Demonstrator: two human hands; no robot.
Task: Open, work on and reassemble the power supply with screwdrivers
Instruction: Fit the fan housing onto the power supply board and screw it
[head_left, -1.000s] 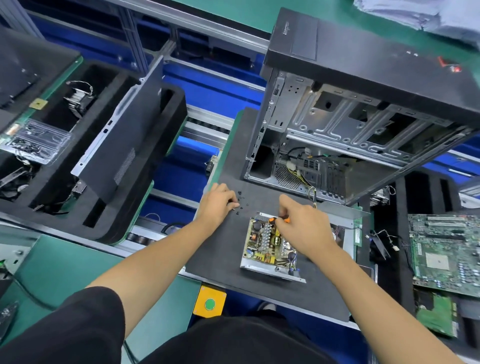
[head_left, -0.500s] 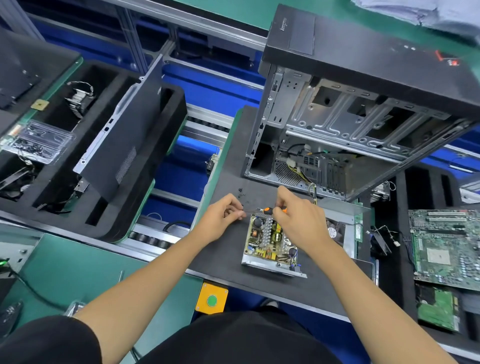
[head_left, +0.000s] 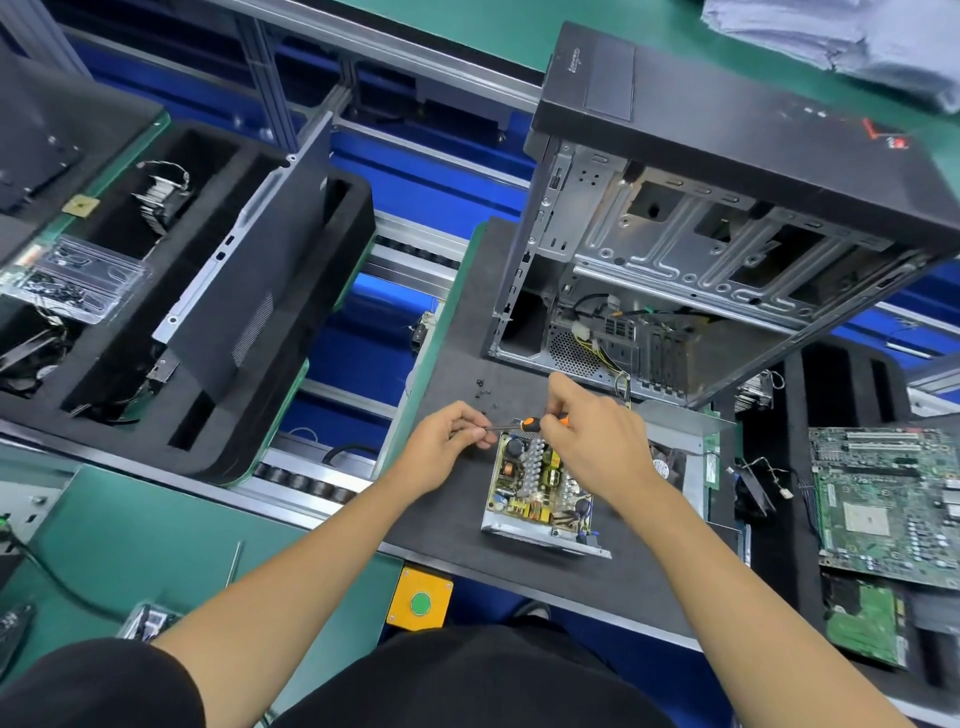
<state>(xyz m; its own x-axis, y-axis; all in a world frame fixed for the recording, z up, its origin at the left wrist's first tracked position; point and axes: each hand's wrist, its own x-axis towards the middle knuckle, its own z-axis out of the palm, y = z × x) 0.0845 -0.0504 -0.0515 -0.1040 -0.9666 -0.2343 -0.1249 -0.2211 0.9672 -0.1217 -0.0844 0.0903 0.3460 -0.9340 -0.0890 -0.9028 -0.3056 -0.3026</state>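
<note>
Your right hand (head_left: 597, 441) grips the orange-and-black-handled screwdriver (head_left: 530, 423) at centre frame; your left hand (head_left: 447, 441) pinches its thin metal shaft. Just below them, the open power supply with its yellow circuit board (head_left: 540, 488) lies on the dark grey mat (head_left: 452, 519).

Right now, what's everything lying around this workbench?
Power supply: one, open, yellow-green board in a silver tray, on the dark mat.
Screwdriver: one, orange and black, held level above the supply.
Loose screws: several, black, on the mat.
Computer case: one, black and silver, open, behind the supply.
Motherboard: one, green, far right.
Button: one, green on a yellow plate, bench edge.
Left hand: pinches the screwdriver's tip.
Right hand: grips its handle.
</note>
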